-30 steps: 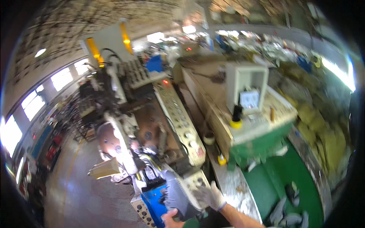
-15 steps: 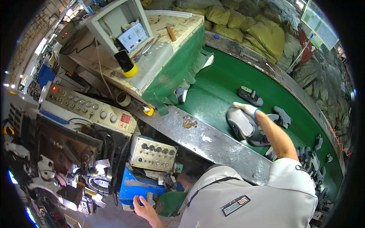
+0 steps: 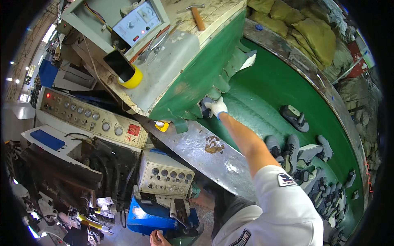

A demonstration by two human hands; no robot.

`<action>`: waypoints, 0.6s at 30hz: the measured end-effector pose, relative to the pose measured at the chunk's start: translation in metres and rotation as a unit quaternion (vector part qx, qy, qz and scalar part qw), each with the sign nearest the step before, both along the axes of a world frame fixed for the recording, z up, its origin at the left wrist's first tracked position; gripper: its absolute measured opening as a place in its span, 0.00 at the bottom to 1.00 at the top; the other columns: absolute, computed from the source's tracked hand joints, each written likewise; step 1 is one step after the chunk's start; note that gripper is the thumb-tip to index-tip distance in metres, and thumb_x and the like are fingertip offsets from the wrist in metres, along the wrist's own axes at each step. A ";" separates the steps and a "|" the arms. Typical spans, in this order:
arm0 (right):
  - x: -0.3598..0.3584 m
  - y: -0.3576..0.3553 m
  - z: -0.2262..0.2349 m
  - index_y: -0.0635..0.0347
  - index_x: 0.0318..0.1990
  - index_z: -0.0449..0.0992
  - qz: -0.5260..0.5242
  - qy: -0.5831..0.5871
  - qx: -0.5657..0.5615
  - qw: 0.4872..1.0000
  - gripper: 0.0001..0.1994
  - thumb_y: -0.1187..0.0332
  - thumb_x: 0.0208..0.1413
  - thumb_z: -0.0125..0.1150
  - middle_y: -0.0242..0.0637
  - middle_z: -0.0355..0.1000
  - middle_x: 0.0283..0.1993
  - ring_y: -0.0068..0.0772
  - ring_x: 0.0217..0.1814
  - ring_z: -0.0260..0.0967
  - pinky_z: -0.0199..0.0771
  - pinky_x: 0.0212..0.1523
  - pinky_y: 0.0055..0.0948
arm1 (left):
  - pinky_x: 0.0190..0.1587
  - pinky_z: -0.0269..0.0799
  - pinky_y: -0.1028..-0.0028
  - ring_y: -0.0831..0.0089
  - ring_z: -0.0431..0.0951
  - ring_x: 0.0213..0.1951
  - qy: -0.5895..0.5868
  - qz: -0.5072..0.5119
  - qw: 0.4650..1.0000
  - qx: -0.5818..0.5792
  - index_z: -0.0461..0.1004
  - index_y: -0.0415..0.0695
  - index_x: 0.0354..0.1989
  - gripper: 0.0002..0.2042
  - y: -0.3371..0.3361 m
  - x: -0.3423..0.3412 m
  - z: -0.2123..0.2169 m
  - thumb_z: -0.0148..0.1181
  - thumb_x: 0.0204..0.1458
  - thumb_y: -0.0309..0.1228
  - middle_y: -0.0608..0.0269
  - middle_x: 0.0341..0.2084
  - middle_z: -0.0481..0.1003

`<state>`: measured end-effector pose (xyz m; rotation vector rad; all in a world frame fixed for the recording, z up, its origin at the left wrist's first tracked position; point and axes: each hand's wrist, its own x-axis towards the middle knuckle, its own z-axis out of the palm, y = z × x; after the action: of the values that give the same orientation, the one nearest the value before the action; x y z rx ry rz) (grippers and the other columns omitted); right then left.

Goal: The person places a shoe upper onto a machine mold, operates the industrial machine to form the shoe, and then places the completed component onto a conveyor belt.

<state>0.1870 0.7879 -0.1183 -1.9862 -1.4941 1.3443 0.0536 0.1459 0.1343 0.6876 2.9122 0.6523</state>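
Note:
My right hand (image 3: 218,107), in a white glove, reaches far forward over the green conveyor belt (image 3: 250,96). Its fingers close on a dark grey shoe (image 3: 206,107) that sits partly under a torn green flap. The flap hides some of that shoe. Down at the lower edge of the picture is my bare left hand (image 3: 158,238), beside the blue machine housing (image 3: 150,217). Its fingers are loosely bent with nothing visible in them, and the rest is cut off.
More grey shoes (image 3: 292,151) lie in a crowd on the belt at right, one shoe (image 3: 294,118) apart. A metal ledge (image 3: 230,164) borders the belt. Ahead, a worn bench holds a hammer (image 3: 198,18) and yellow tape (image 3: 132,78). Control panels (image 3: 166,174) stand at left.
My right hand has put a shoe down among the others and moved left to the shoe by the flap. My left hand has dropped toward the lower edge. The view has shifted.

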 end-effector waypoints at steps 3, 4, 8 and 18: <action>-0.026 0.024 -0.012 0.70 0.70 0.46 -0.112 -0.058 -0.008 0.992 0.55 0.49 0.40 0.74 0.60 0.72 0.58 0.59 0.58 0.73 0.74 0.58 0.43 | 0.38 0.78 0.73 0.72 0.79 0.34 0.001 -0.004 0.999 0.054 0.79 0.33 0.43 0.08 0.004 -0.004 -0.010 0.62 0.60 0.26 0.54 0.34 0.81; -0.025 0.020 -0.016 0.69 0.66 0.52 -0.118 -0.036 0.032 0.992 0.51 0.52 0.39 0.76 0.59 0.75 0.53 0.57 0.56 0.75 0.75 0.57 0.42 | 0.39 0.78 0.72 0.71 0.79 0.34 -0.018 0.034 0.999 0.033 0.79 0.31 0.42 0.09 0.008 -0.001 -0.007 0.63 0.59 0.26 0.54 0.35 0.81; 0.004 -0.040 0.020 0.71 0.57 0.70 -0.054 0.390 -0.095 0.914 0.26 0.70 0.50 0.68 0.54 0.75 0.54 0.47 0.50 0.77 0.77 0.54 0.44 | 0.39 0.75 0.66 0.61 0.79 0.34 0.040 -0.001 0.998 -0.039 0.78 0.34 0.39 0.09 0.007 0.000 0.002 0.62 0.58 0.29 0.53 0.33 0.80; -0.017 -0.379 0.203 0.59 0.52 0.76 0.014 0.541 -0.418 0.730 0.19 0.60 0.56 0.63 0.40 0.78 0.47 0.36 0.49 0.75 0.75 0.57 0.34 | 0.50 0.77 0.68 0.64 0.82 0.46 -0.437 0.001 0.823 0.362 0.66 0.31 0.63 0.25 0.066 -0.081 0.006 0.55 0.64 0.37 0.49 0.50 0.78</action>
<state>0.1702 0.4089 0.0846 -0.9188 -0.3224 2.7750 -0.0277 0.2115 0.1399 0.2712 1.7691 1.5873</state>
